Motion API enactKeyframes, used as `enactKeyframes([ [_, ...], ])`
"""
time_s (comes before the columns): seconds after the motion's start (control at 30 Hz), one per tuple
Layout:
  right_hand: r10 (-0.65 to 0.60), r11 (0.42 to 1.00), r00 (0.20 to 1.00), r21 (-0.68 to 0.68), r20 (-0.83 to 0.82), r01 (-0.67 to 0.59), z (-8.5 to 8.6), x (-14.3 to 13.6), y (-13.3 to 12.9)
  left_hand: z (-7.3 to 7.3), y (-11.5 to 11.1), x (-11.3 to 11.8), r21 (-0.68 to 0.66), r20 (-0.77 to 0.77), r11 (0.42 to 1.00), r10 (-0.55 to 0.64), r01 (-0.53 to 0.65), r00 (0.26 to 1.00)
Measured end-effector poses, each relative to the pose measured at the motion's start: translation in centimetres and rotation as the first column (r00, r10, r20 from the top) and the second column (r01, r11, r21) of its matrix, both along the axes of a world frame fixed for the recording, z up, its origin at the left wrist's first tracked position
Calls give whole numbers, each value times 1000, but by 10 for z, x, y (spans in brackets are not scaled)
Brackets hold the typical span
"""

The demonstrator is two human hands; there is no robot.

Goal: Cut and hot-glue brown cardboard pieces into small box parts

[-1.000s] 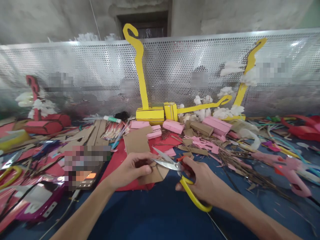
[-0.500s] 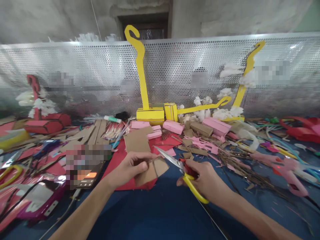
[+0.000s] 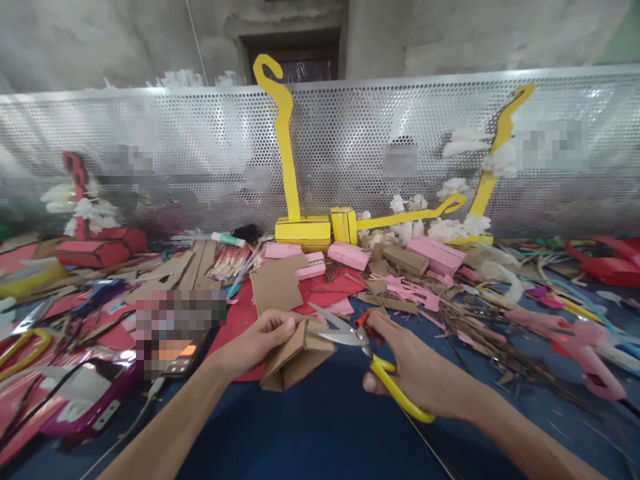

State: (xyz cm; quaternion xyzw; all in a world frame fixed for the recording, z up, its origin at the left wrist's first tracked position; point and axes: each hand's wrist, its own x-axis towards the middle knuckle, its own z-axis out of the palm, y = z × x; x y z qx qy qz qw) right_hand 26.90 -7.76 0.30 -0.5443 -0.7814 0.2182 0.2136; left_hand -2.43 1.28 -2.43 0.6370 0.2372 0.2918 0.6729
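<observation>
My left hand point(image 3: 263, 343) pinches the upper left side of a folded piece of brown cardboard point(image 3: 297, 357), whose open, angled side faces me. In my right hand point(image 3: 413, 363) are scissors point(image 3: 387, 383) with red and yellow handles. Their blades stand apart and point left, the lower one at the top right edge of the cardboard. Under and behind the left hand lies red paper point(image 3: 233, 323), with a flat cardboard sheet point(image 3: 275, 283) on it.
Pink glue gun point(image 3: 570, 340) and twigs point(image 3: 475, 333) lie at right. Phone point(image 3: 185, 350), purple device point(image 3: 93, 393) and more scissors point(image 3: 37, 350) are at left. Yellow hooked stand point(image 3: 285, 160) and pink boxes point(image 3: 349, 255) stand behind, before a perforated metal panel point(image 3: 340, 153).
The cardboard has turned in my left hand and now shows its folded, hollow side. The scissors have opened wider, and a blade has come to the cardboard's edge.
</observation>
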Motion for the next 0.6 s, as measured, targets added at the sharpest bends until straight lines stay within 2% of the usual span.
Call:
enactKeyframes([
  [0.2, 12, 997, 999, -72, -48, -16, -5, -8, 1, -3, -2, 1, -24, 55, 987, -157, 158, 986],
  [0.37, 0, 991, 994, -136, -112, -15, -10, -11, 4, -1, -4, 3, -59, 142, 981, -174, 184, 974],
  [0.47, -23, 992, 990, -128, -136, 5, -12, -11, 4, -7, -3, 2, -111, 147, 982, -139, 156, 979],
  [0.6, -62, 994, 987, -94, -149, 48, -12, -10, 4, -19, -2, -3, -239, 96, 971, 18, 5, 995],
])
